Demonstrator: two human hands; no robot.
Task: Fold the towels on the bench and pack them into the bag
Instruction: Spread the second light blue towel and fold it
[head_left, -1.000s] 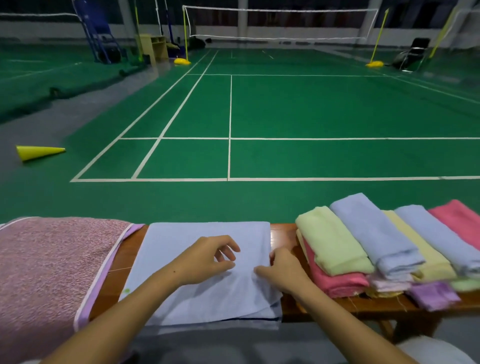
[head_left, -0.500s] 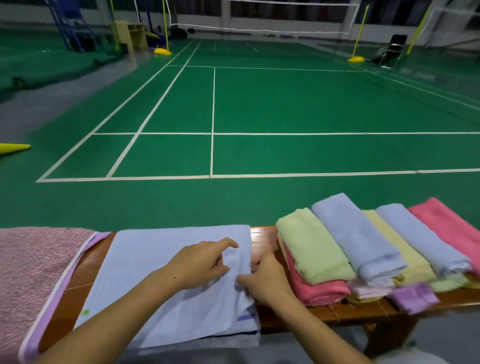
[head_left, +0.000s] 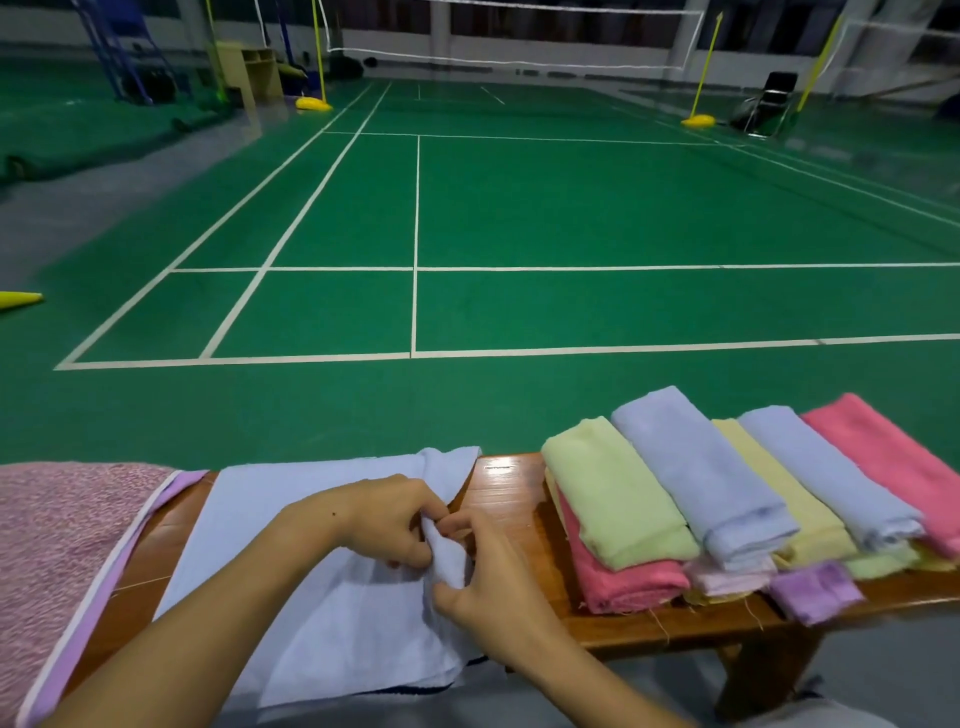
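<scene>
Both hands meet at the right edge of a pale blue, thin cotton towel (head_left: 311, 561) spread flat on the wooden bench (head_left: 519, 499); the left hand (head_left: 384, 519) curls its fingers round a bunched fold of that cloth, and the right hand (head_left: 488, 582) pinches the same fold from the other side, thumb low and fingers above; the gathered edge stands up between them while the far right corner of the towel lifts off the wood; the rest of the sheet lies flat, its near edge hanging over the front of the bench. To the left, a pink terry towel with a lilac border (head_left: 62, 561) lies just beside the blue one. To the right, well apart from the hands, a stack of folded towels (head_left: 727, 509) in light green, blue, yellow, pink and purple rests on the bench. Beyond lies a green badminton court (head_left: 519, 208) with white lines and a net.
</scene>
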